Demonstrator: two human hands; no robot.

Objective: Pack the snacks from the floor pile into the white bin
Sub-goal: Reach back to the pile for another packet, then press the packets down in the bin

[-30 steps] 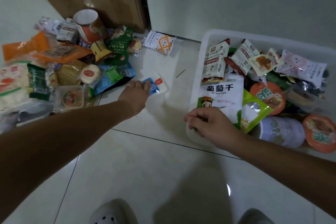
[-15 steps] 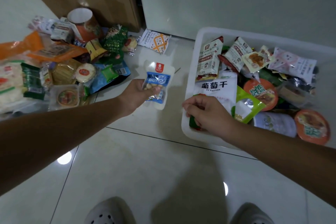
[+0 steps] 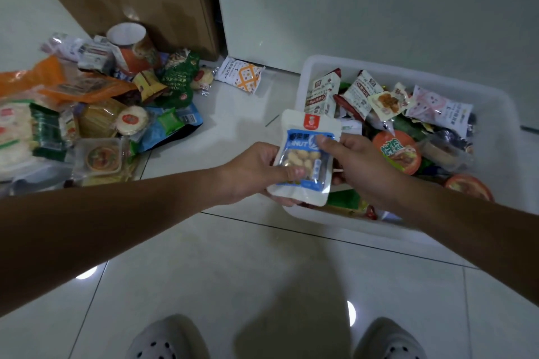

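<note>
We hold a white-and-blue nut packet (image 3: 303, 157) at the centre of the frame, just over the near-left corner of the white bin (image 3: 414, 224). Our left hand (image 3: 253, 173) has its grip closed on the packet's lower left, thumb pressed across the clear window where the nuts show. Our right hand (image 3: 354, 163) pinches the packet's right edge, a fingertip lying on the blue label. So both grips are on the one packet, and it hangs in the air, touching neither floor nor bin contents as far as we can tell.

The bin, in the right half of the frame, is already crowded: sachets stand along its far side, and round orange-lidded cups (image 3: 398, 151) lie toward the middle and right. The floor pile (image 3: 96, 114) fills the left of the frame, with a paper cup (image 3: 129, 44) at its back and a lone white-and-orange sachet (image 3: 240, 76) lying apart near the wall.

We judge the packet is about to be dropped in. The risk is the release point: it sits right over the near rim, so letting go here could tip it onto the tiles outside. With both hands on it, an uneven release could also flip it. The bin's heaped, slippery wrappers may let it slide off the top, and much of the pile is left to pack.
</note>
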